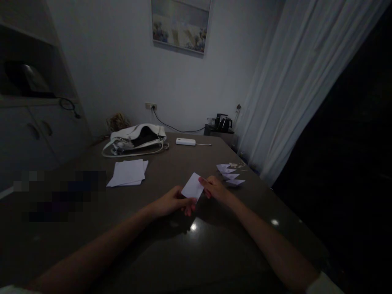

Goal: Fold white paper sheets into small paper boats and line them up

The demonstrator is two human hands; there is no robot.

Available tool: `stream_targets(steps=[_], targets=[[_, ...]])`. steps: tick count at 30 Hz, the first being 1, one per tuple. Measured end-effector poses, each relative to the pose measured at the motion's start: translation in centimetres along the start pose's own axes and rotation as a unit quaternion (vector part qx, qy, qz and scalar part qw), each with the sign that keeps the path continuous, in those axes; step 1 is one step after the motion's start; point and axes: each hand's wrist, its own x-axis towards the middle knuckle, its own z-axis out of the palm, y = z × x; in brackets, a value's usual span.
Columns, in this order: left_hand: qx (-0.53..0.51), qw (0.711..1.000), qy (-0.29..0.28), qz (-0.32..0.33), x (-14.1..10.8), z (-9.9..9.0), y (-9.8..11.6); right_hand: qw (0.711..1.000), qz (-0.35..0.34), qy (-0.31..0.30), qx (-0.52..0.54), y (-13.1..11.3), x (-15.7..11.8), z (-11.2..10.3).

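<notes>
Our left hand (172, 202) and right hand (215, 188) both pinch the small white paper (192, 187) between them, above the table (202, 261), and it could crease or rip if we pull too hard.

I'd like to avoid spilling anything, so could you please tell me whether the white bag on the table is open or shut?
Open: the white bag gapes, with its dark inside showing.
</notes>
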Motion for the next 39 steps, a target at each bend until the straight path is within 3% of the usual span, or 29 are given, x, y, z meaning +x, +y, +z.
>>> stream_targets(steps=[4, 7, 9, 11, 13, 15, 19, 24, 27, 29, 32, 37, 39], targets=[[0.003, 1.0, -0.013, 0.0, -0.5, -0.2, 0.5, 0.998, -0.007, 0.048, 0.033, 0.3, 0.3, -1.2], [0.012, 0.999, -0.036, -0.011, -0.8, -0.2, 0.7, 0.992, -0.036, 0.117, 0.039, 0.4, 0.4, -2.8], [0.031, 0.999, -0.027, -0.013, -0.7, -0.4, 0.5, 0.993, -0.048, 0.107, 0.019, 0.3, 0.3, -3.3], [0.069, 0.998, -0.002, -0.006, -0.5, -0.6, 0.1, 0.997, -0.049, 0.061, 0.025, 0.0, 0.1, -3.0], [0.16, 0.987, 0.025, 0.009, -0.4, -0.9, -0.3, 0.997, -0.058, 0.033, 0.03, -0.3, -0.1, -2.1], [0.296, 0.953, 0.053, 0.036, -0.4, -1.1, -0.4, 0.998, -0.049, 0.042, 0.017, -0.6, -0.2, -1.2], [0.505, 0.854, 0.098, 0.071, -0.7, -1.2, 0.1, 0.998, -0.036, 0.032, 0.052, -0.9, -0.3, -0.3], [0.624, 0.774, 0.093, 0.062, -0.6, -1.0, 0.9, 0.995, -0.044, -0.026, 0.082, -0.7, -0.2, 0.2], [0.682, 0.722, 0.087, 0.08, -0.3, -0.8, 1.0, 0.997, -0.042, -0.037, 0.058, -0.4, -0.3, 0.7], [0.701, 0.702, 0.087, 0.094, -0.2, -0.6, 0.9, 0.998, -0.046, -0.035, 0.039, -0.3, -0.4, 0.9], [0.68, 0.719, 0.093, 0.112, -0.4, -0.5, 0.9, 0.998, -0.06, -0.027, 0.008, -0.5, -0.5, 0.7], [0.522, 0.839, 0.102, 0.114, -0.8, -0.4, 0.7, 0.996, -0.07, -0.051, -0.029, -1.0, -0.8, 0.2], [0.461, 0.875, 0.106, 0.107, -0.7, -0.5, 0.5, 0.996, -0.062, -0.064, -0.028, -1.1, -0.9, 0.2]])
